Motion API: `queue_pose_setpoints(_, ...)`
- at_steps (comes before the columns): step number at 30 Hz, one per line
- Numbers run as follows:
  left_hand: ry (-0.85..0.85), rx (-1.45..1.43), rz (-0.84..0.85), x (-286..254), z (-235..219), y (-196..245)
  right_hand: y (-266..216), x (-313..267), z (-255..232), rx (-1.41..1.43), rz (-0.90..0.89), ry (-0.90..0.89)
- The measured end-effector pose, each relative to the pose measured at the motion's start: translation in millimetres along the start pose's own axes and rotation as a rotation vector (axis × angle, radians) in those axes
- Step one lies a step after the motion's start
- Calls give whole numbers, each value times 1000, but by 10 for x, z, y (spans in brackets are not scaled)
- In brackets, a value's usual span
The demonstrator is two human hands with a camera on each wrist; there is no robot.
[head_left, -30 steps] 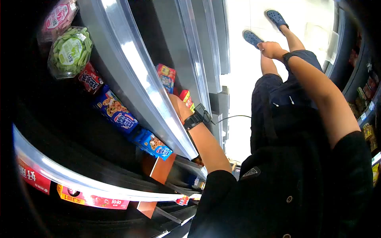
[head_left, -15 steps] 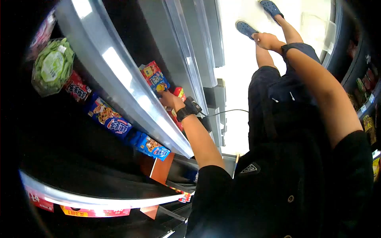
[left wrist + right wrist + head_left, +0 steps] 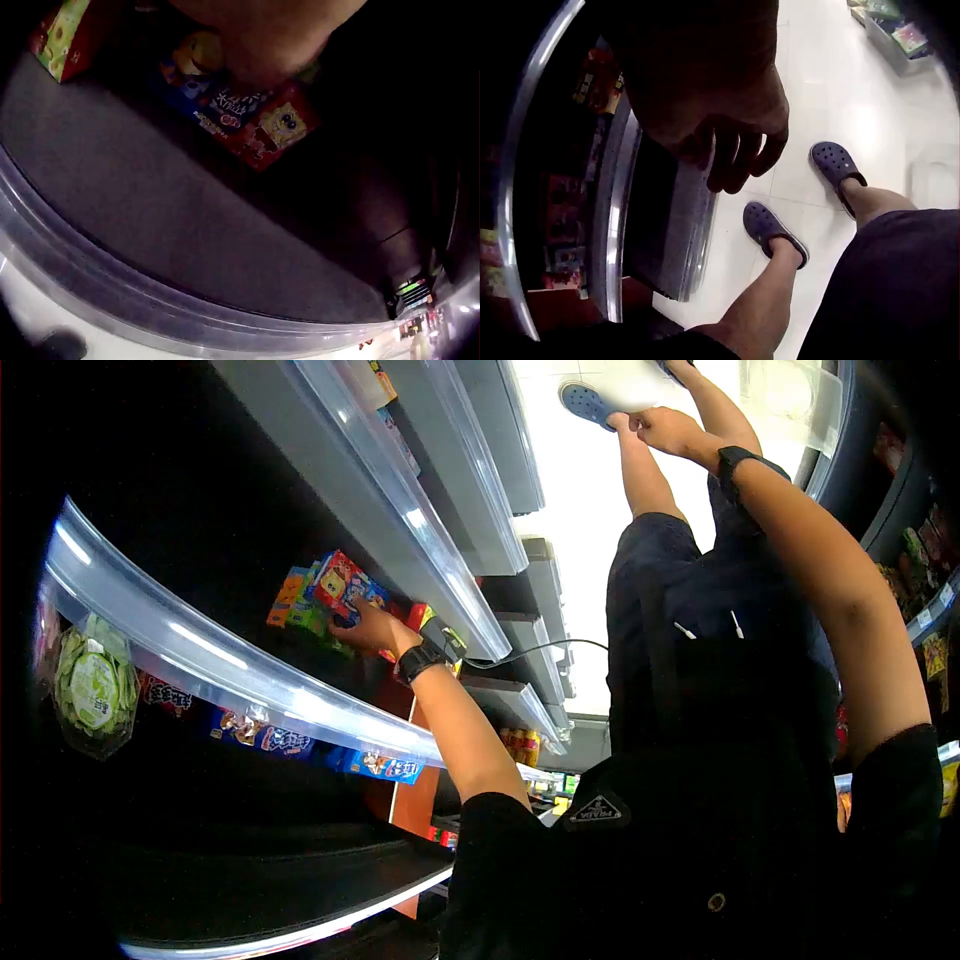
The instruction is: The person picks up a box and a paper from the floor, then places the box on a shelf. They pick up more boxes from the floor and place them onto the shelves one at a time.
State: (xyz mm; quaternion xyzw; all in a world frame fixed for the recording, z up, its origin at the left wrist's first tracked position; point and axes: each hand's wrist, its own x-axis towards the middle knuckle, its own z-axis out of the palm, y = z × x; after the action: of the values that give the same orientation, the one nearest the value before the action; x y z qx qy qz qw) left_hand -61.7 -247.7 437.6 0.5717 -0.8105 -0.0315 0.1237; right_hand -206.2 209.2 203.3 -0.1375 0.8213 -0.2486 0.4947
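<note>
At the shelf, my left hand point(image 3: 372, 628) grips the near end of a red-and-blue snack box point(image 3: 345, 582), its fingers partly hidden. In the left wrist view the hand point(image 3: 266, 37) covers the upper side of the box point(image 3: 281, 127), which has a yellow cartoon figure. Orange and green packs point(image 3: 292, 598) lie directly beyond it. A red-and-yellow box point(image 3: 420, 618) is beside the wrist. Over the legs, my right hand point(image 3: 672, 432) hangs with nothing in it; in the right wrist view this hand point(image 3: 727, 127) has loosely curled fingers.
A clear shelf edge point(image 3: 250, 675) curves below the left hand. Under it are a green clamshell pack point(image 3: 95, 685) and blue cookie packs point(image 3: 262, 735). More grey shelves point(image 3: 470, 490) rise alongside. A bin of packs point(image 3: 900, 41) stands on the floor.
The view has shifted along the shelves. My left hand and the red-and-blue box have moved left in view, and orange and green packs now show beside it. The right hand remains loosely hanging.
</note>
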Motion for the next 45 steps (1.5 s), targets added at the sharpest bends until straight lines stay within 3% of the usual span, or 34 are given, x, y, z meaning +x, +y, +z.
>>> queue_pose_setpoints(4,54,162,47,49,-28,105,-40,-45,-294,83,27,-34)
queue_pose_setpoints(7,26,122,-74,11,-67,152,54,-28,-404,62,23,-25)
queue_pose_setpoints(9,82,-92,62,125,85,-231,103,-46,-516,130,51,-60)
queue_pose_setpoints(12,91,208,166,455,193,-657,33,-250,-769,262,45,-19)
queue_pose_setpoints(14,29,257,49,232,118,-215,244,-306,-713,438,48,15)
queue_pose_setpoints(15,-17,188,-30,93,-35,223,219,-437,-830,432,73,163)
queue_pose_setpoints(16,-11,338,-36,184,25,135,186,-572,-958,422,98,311)
queue_pose_setpoints(18,15,507,272,205,-2,-33,381,-569,-943,513,78,483)
queue_pose_setpoints(20,-29,252,289,199,-90,56,693,-510,-802,757,28,470)
queue_pose_setpoints(22,-96,367,349,232,-127,-60,919,-565,-701,902,44,437)
queue_pose_setpoints(23,-100,431,349,228,-84,-90,809,-672,-837,1004,207,396)
queue_pose_setpoints(24,-105,495,351,221,-39,-114,1054,-620,-774,696,323,350)
queue_pose_setpoints(25,-102,301,152,267,-2,-165,1119,-726,-776,830,197,374)
queue_pose_setpoints(26,-61,101,-37,306,28,-196,1286,-821,-896,876,293,372)
queue_pose_setpoints(28,-20,392,69,314,-115,-296,1562,-1001,-885,897,297,339)
queue_pose_setpoints(29,0,524,131,223,-128,-62,1619,-1060,-927,912,278,335)
queue_pose_setpoints(31,-141,330,3,-53,-426,597,1685,-1178,-999,833,311,337)
queue_pose_setpoints(34,160,356,317,325,86,-536,1724,-1320,-1175,801,362,321)
queue_pose_setpoints(35,265,423,440,413,138,-598,1735,-1349,-1234,812,369,317)
queue_pose_setpoints(37,326,458,282,18,-147,168,1827,-1353,-1309,850,359,331)
queue_pose_setpoints(40,226,125,481,-243,-135,498,1831,-1412,-1546,882,360,360)
queue_pose_setpoints(41,199,-66,270,-491,-263,1001,1903,-1399,-1585,909,351,371)
queue_pose_setpoints(43,169,-280,420,-845,49,1047,2037,-1366,-1666,989,322,386)
queue_pose_setpoints(45,-173,-415,256,-1450,-134,1896,2081,-1347,-1837,957,335,415)
